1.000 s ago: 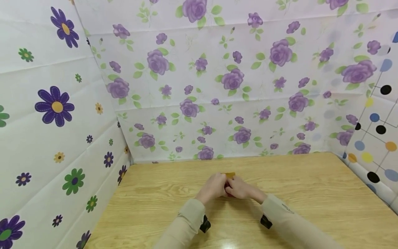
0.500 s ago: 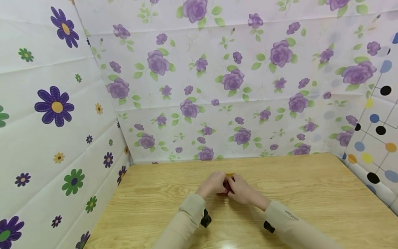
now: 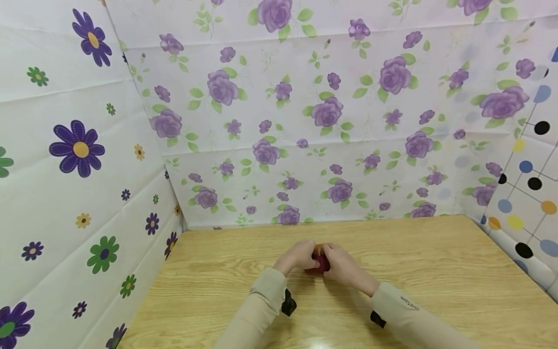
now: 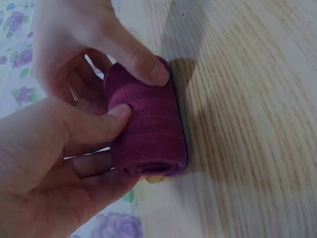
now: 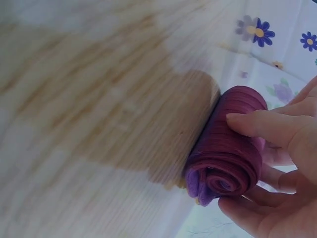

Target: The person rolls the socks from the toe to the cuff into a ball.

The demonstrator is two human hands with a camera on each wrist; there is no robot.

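Observation:
A maroon ribbed knit item, looking like a rolled-up sock (image 3: 321,263), lies on the wooden table between both hands. Its spiral end shows in the right wrist view, where purple and yellow bits stick out under the sock roll (image 5: 223,171). My left hand (image 3: 302,254) grips its left end; in the left wrist view that left hand (image 4: 54,148) has the thumb pressed on the roll and the fingers behind it. My right hand (image 3: 342,265) holds the other end, thumb on top. In the right wrist view the right hand (image 5: 292,148) has its fingers curled underneath.
Around the roll spreads the wood-grain table (image 3: 218,271). A purple-rose cloth wall (image 3: 296,121) rises behind its far edge. Flower-printed cloth (image 3: 87,194) stands at the left and dotted cloth (image 3: 527,213) at the right. Dark wrist cameras hang under both sleeves.
The flat yellow part at the far side has shrunk to a small bit as the maroon roll came into fuller view. My right hand has shifted slightly toward me and to the right.

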